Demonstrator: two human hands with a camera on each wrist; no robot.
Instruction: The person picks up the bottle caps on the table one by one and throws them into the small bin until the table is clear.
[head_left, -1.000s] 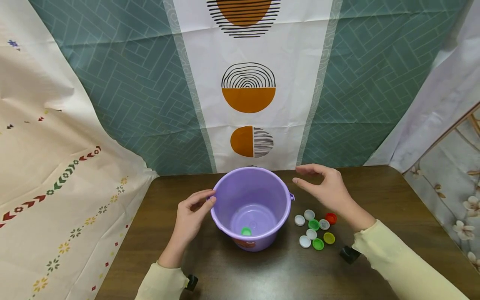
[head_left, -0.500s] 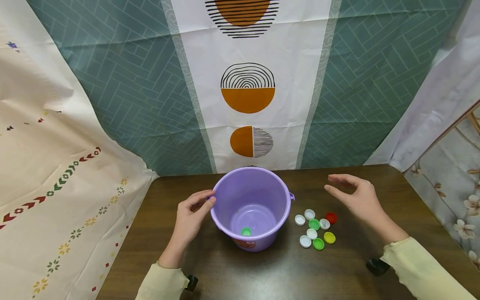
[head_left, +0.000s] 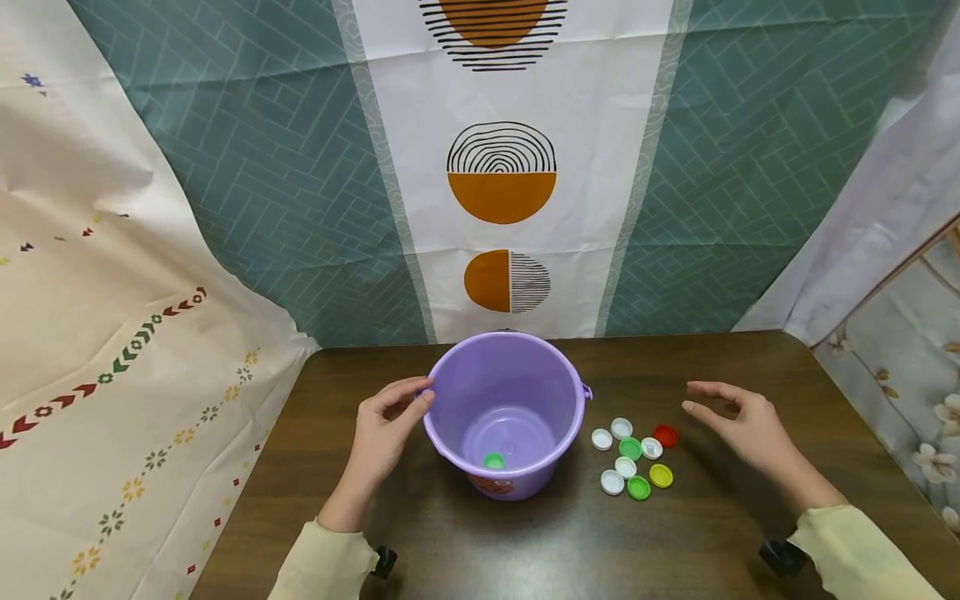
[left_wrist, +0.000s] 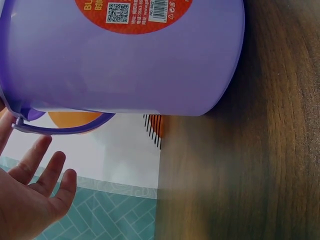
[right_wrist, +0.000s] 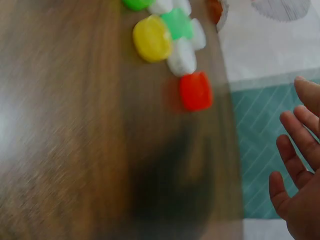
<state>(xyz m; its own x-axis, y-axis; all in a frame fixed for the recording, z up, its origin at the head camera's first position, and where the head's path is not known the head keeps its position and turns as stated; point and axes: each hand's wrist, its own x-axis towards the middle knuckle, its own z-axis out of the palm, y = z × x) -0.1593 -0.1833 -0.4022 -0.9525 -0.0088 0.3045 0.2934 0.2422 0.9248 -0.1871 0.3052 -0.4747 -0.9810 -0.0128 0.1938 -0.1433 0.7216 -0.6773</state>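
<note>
A purple bucket (head_left: pixel 507 408) stands upright on the table, its orange label (left_wrist: pixel 135 12) facing my left wrist camera. One green bottle cap (head_left: pixel 493 461) lies on its floor inside. My left hand (head_left: pixel 386 437) holds the left rim between thumb and index finger, by the handle (left_wrist: pixel 65 130); its other fingers spread loosely. Right of the bucket lies a cluster of bottle caps: a red cap (head_left: pixel 665 436), a yellow cap (head_left: pixel 661 476), green caps (head_left: pixel 639 487) and several white caps (head_left: pixel 612 482). Beyond the red one, my right hand (head_left: pixel 750 425) hovers with relaxed fingers, holding nothing.
The dark wooden table (head_left: pixel 570 554) backs onto a hanging green and white cloth (head_left: pixel 517 217). Cream fabric (head_left: pixel 135 333) drapes along the left side, and a floral cloth (head_left: pixel 900 392) hangs at the right edge.
My right hand has moved away from beside the bucket, to the right and down past the caps. My left hand stays at the rim, and the caps lie as before.
</note>
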